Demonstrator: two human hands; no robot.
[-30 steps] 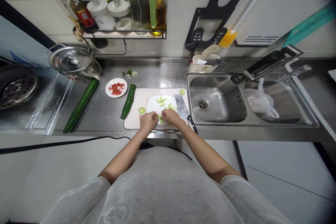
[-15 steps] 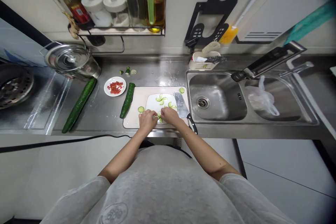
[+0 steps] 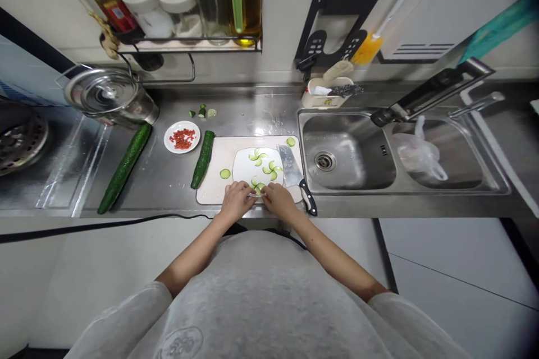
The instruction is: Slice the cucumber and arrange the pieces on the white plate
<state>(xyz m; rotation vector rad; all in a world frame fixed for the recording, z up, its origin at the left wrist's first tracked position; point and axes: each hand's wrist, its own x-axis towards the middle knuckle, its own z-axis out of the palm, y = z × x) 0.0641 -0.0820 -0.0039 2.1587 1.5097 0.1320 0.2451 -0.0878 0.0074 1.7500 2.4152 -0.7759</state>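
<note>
On a white square plate [image 3: 242, 164] lie thin cucumber slices in curved pieces, set as pinwheels: one at the back [image 3: 257, 157], one at the right [image 3: 273, 170], one at the near edge [image 3: 256, 184]. My left hand [image 3: 238, 200] and my right hand [image 3: 278, 201] meet at the near pinwheel, fingers curled with the tips close to its slices and the plate's near rim. What the fingertips hold, if anything, is hidden. The plate rests on a pale cutting board [image 3: 217, 190]. A knife [image 3: 290, 165] with a black handle lies right of it.
Loose cucumber rounds [image 3: 225, 173] lie on the board. To the left are a cucumber piece [image 3: 202, 160], a dish of red bits [image 3: 182, 137], a long cucumber [image 3: 125, 169] and a lidded steel pot [image 3: 113, 95]. A double sink [image 3: 349, 151] is at the right.
My right hand has moved slightly down and right, off the right pinwheel, which now shows whole. My left hand stays near the plate's front edge. The view has shifted a little.
</note>
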